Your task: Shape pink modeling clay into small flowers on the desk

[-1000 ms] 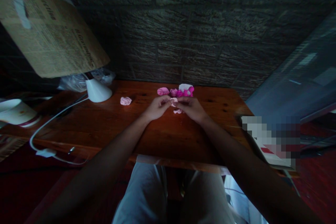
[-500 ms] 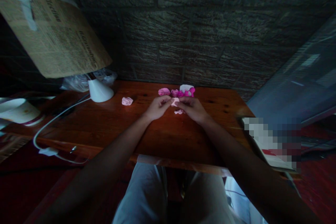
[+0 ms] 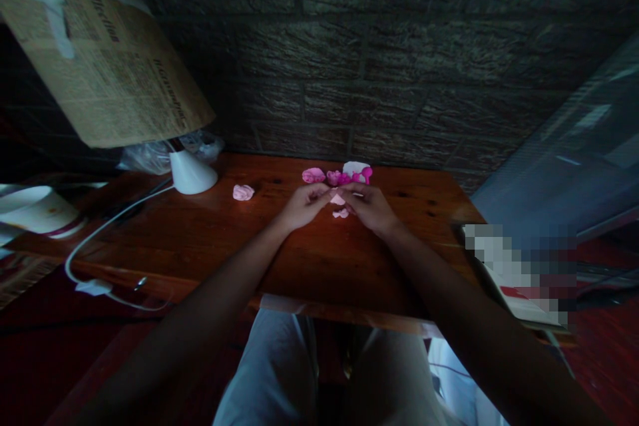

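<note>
Between the fingertips of my left hand (image 3: 306, 205) and my right hand (image 3: 370, 206) is a flat pale pink piece of modelling clay (image 3: 338, 197), pinched by both and partly hidden by the fingers. Just below it a small pale pink clay bit (image 3: 341, 213) lies on the wooden table. Behind my hands sit a rounded pink clay lump (image 3: 313, 175), several bright magenta clay pieces (image 3: 333, 177) and a whitish flat piece (image 3: 355, 169). Off to the left rests a larger pale pink clay lump (image 3: 243, 192).
A lamp (image 3: 194, 173) with a newsprint shade stands at the left on the table (image 3: 200, 239), its white cord hanging over the front edge. A paper cup (image 3: 37, 211) is at far left. A flat object, partly pixelated (image 3: 532, 303), lies at the right edge. A stone wall stands behind.
My thumbs and fingertips have drawn closer together over the pale pink clay piece, covering more of its top. The view has shifted very slightly; other things have stayed put.
</note>
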A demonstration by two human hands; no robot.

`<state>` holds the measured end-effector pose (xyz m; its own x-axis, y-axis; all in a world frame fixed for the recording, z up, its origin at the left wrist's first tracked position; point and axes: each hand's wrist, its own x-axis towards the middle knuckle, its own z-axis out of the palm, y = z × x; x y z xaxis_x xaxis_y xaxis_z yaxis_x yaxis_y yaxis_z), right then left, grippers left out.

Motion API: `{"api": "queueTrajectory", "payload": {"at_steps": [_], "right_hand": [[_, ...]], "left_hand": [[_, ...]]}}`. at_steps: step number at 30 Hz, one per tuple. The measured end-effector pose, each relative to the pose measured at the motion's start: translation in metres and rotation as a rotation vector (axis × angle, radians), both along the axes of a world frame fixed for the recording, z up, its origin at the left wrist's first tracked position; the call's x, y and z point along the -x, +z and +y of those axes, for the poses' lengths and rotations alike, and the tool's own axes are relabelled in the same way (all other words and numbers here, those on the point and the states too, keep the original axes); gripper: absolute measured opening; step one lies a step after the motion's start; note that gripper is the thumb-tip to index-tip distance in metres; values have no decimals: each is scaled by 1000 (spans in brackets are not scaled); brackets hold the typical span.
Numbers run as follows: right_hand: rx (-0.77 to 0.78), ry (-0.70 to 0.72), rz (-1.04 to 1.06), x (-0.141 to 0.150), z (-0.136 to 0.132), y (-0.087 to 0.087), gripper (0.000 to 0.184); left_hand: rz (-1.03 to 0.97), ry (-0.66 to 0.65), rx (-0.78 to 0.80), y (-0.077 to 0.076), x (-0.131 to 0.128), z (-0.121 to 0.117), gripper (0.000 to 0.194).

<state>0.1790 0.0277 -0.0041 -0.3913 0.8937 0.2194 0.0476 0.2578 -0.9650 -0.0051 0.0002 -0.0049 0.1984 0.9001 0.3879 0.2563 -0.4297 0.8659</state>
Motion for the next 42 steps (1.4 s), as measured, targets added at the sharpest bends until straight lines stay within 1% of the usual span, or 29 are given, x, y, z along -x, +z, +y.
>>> {"api": "queueTrajectory", "payload": {"at_steps": [3,7,13,19,24,28,34,37,42], "right_hand": [[-13,4,11,1,-1,0,49],[19,-14,12,1,-3,3,51],[67,-36,12,0,-3,6,55],[59,-28,24,-1,-2,3,48],[33,-43,78,-1,3,-2,42],[-2,-29,69,0,3,-3,37],[9,-32,93,0,2,-2,41],[-2,-41,97,0,2,-2,40],[-13,-72,84,0,3,-3,41]], "left_hand": [[-26,-7,25,0,0,0,44],[-67,-2,32,-1,1,1,41],[-57,-3,26,-2,2,2,43],[-64,-9,58,0,1,-1,43],[-56,-57,96,1,1,-1,40],[-53,-81,127,-1,2,1,41],[-60,-91,99,-4,5,3,40],[-63,-78,106,-5,6,3,41],[-108,8,215,-6,4,3,45]]}}
